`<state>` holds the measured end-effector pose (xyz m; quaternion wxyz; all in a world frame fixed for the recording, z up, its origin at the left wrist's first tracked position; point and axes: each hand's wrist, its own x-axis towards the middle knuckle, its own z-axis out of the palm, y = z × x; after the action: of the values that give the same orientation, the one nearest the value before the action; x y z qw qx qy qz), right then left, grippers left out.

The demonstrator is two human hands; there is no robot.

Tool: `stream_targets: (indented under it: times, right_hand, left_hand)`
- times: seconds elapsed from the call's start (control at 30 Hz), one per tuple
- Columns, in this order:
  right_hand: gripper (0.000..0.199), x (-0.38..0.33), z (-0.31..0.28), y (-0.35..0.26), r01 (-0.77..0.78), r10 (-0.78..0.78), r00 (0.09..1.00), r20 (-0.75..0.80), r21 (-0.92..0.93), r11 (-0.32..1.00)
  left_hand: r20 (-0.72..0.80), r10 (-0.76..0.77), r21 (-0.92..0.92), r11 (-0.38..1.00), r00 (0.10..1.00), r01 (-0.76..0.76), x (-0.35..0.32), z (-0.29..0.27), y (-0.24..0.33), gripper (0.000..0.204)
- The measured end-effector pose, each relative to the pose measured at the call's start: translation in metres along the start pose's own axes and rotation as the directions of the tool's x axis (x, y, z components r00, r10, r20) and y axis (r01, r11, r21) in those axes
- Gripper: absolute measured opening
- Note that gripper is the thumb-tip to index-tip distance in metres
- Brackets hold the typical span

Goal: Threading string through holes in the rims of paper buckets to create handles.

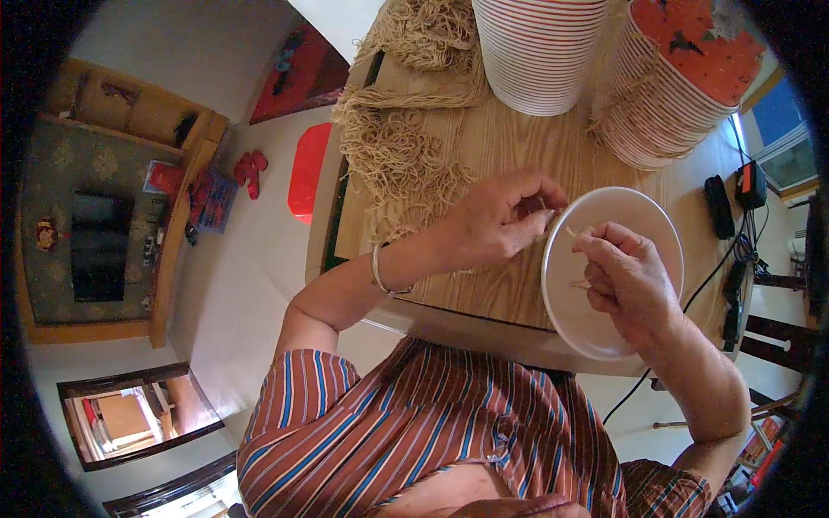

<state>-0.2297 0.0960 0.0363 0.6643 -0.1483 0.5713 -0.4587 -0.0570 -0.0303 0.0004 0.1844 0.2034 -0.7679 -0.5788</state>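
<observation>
My right hand point(629, 272) is closed in a pinch on a short piece of tan string point(572, 231), with another bit of string sticking out below its fingers. It is over the mouth of a white round bucket point(580, 321), which is tipped so its opening faces me at the table's near edge. My left hand point(505, 216), with a bracelet point(378, 269) on its wrist, has its thumb and fingers brought together by the bucket's left rim. What those fingers grip, if anything, is hidden. Loose tan strings point(401, 160) lie heaped beyond my left forearm.
Two tall stacks of nested white buckets point(540, 60) with red rims stand at the back; the right stack point(661, 104) has strings hanging on it. A black power adapter point(751, 186) and cables lie at the right edge. A red stool point(308, 173) is left of the wooden table point(509, 147).
</observation>
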Motion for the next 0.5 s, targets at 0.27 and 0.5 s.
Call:
stream_targets:
  times: [0.27, 0.5]
  right_hand:
    - [0.011, 0.004, 0.001, -0.001, 0.016, -0.016, 1.000, 0.000, -0.046, 0.999]
    - [0.012, 0.005, 0.002, -0.001, 0.018, -0.018, 1.000, 0.008, -0.049, 0.999]
  left_hand:
    - [-0.018, -0.007, 0.028, 1.000, 1.000, 0.007, 0.001, -0.001, 0.003, 0.019]
    - [-0.034, 0.042, 0.042, 0.998, 0.999, -0.041, 0.000, 0.000, -0.001, 0.020]
